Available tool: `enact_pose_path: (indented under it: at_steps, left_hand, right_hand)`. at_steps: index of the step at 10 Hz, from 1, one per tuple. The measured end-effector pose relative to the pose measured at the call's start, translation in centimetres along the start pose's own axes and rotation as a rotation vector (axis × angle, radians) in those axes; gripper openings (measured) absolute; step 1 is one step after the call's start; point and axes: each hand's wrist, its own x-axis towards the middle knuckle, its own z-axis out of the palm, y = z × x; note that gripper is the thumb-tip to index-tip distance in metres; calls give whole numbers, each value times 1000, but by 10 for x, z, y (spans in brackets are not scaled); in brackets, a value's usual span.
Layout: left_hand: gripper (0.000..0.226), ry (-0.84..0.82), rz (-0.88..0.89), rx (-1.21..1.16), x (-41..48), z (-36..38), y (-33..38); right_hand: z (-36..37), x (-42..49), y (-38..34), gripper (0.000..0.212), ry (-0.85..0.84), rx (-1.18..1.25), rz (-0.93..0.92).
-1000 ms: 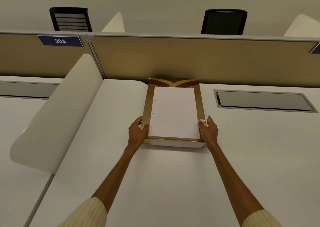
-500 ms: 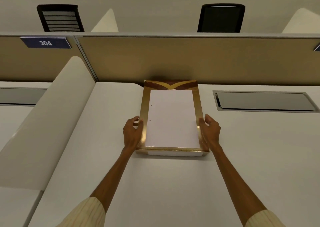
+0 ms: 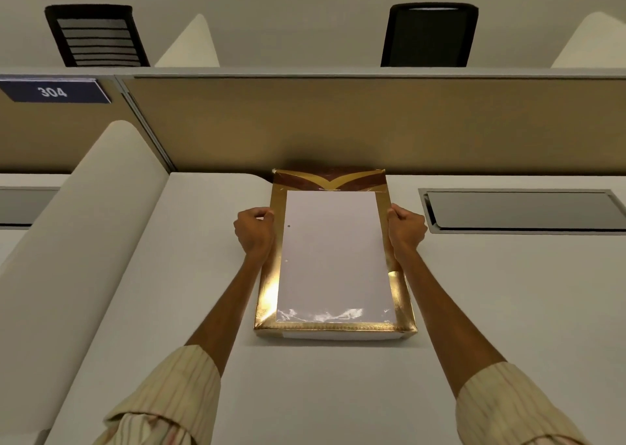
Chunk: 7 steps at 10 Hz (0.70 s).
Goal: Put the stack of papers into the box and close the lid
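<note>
A flat gold box [image 3: 267, 295] lies on the white desk, its far end against the partition. Its top is a gold frame with a brown and gold pattern at the far end. A white stack of papers [image 3: 333, 251] with two punch holes fills the middle of the frame, and a glossy sheen lies over its near edge. My left hand [image 3: 254, 231] is curled on the box's left edge in the far half. My right hand [image 3: 406, 229] is curled on the right edge opposite it. Both arms reach forward along the box's sides.
A tan partition [image 3: 338, 122] stands right behind the box, with a blue "304" sign [image 3: 54, 91] at left. A white curved divider [image 3: 84, 241] runs along the left. A dark cable hatch [image 3: 521, 210] is set in the desk at right. Two black chairs stand beyond the partition.
Both hands slid from the box's near corners forward along its sides to the far half, and their fingers curled shut on the edges. The camera moved closer.
</note>
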Motion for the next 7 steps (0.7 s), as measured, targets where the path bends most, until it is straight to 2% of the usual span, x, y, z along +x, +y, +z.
enact_pose_path:
  at_steps: [3,4,5,6,7]
  left_hand:
    - [33,-6,44,50,-16,-4,4]
    - [38,14,93,177,-24,-4,2]
    - [46,15,172,319,-36,-10,14]
    - [52,36,297,426,-48,-16,38]
    - [54,97,455,397,-65,-25,71]
  right_hand:
    - [1,-9,-2,33,21,-99,-87]
    - [-2,-11,-4,44,-34,-272,-142]
    - [-15,-18,-16,46,-65,-401,-249]
    - [-30,-26,-37,45,-32,-432,-443]
    - [-52,-38,-72,46,39,-445,-656]
